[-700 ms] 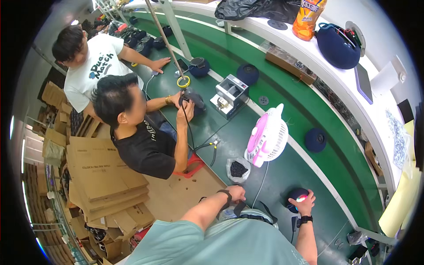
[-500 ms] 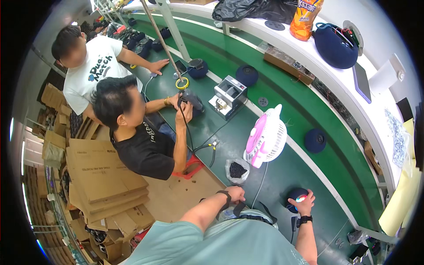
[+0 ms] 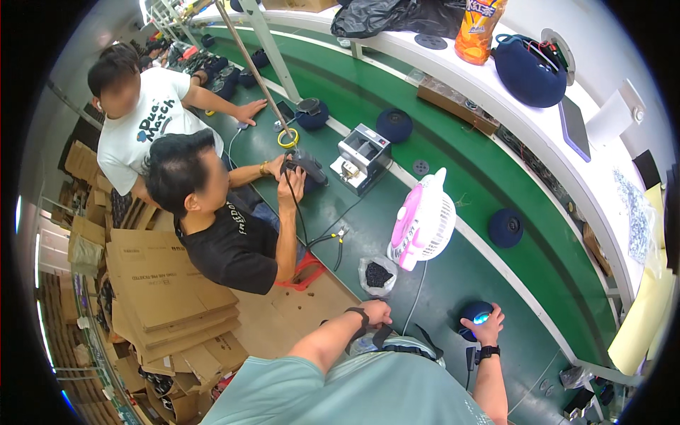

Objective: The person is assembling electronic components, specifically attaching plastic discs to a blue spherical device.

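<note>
My right hand (image 3: 486, 327) curls over the top of a small round dark-blue speaker (image 3: 470, 314) on the green bench. A blue light glows on the speaker between my thumb and fingers. A black cable with a plug end (image 3: 472, 357) lies close to my right wrist. Above the bench's near edge, my left hand (image 3: 377, 312) is closed in a loose fist. It is just below a clear bag of small black parts (image 3: 377, 275). Whatever that fist holds, if anything, is hidden. Black straps (image 3: 391, 336) run beside it, in front of my body.
A pink-and-white fan (image 3: 423, 223) stands mid-bench, near pliers (image 3: 336, 239) and a grey machine (image 3: 363, 157). Another speaker (image 3: 506, 227) sits on the green belt. At left, a co-worker (image 3: 230, 219) handles a dark device; another person (image 3: 152, 106) leans in. Cardboard (image 3: 166, 280) is stacked behind.
The speaker's light has turned from reddish-white to blue. My hands have hardly moved. The seated co-worker's dark device is tilted differently, and the whole view has shifted slightly.
</note>
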`<state>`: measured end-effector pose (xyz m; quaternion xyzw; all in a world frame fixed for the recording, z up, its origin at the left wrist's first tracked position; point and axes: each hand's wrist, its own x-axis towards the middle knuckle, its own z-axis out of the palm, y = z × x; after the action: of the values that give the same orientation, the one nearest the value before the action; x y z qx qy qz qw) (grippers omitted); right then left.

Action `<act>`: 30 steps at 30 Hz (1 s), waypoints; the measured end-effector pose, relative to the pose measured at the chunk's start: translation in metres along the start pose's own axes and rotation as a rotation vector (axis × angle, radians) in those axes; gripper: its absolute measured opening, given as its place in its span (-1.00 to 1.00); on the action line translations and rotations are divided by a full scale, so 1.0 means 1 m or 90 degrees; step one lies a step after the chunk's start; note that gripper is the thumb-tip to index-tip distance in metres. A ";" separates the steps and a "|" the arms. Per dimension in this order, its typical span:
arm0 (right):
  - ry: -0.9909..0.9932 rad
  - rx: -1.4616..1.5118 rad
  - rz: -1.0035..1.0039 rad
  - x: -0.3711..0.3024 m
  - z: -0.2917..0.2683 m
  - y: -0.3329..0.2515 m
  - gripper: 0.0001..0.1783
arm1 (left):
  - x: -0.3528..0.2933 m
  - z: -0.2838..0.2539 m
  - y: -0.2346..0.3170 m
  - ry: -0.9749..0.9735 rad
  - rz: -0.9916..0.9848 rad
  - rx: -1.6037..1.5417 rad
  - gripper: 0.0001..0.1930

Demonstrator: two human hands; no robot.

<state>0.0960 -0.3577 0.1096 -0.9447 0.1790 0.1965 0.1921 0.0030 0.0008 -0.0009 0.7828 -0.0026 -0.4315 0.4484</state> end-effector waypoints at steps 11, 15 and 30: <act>0.007 -0.006 0.000 0.001 0.001 0.002 0.33 | 0.003 0.002 -0.001 -0.006 -0.018 -0.014 -0.71; 0.018 -0.017 0.000 0.000 0.002 0.002 0.30 | 0.002 0.001 0.001 0.008 -0.006 0.015 -0.71; 0.014 -0.013 -0.007 -0.003 -0.001 -0.001 0.30 | 0.001 0.001 0.000 0.005 -0.007 0.011 -0.70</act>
<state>0.0946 -0.3567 0.1122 -0.9497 0.1741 0.1866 0.1815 0.0034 -0.0001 -0.0017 0.7883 -0.0001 -0.4310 0.4392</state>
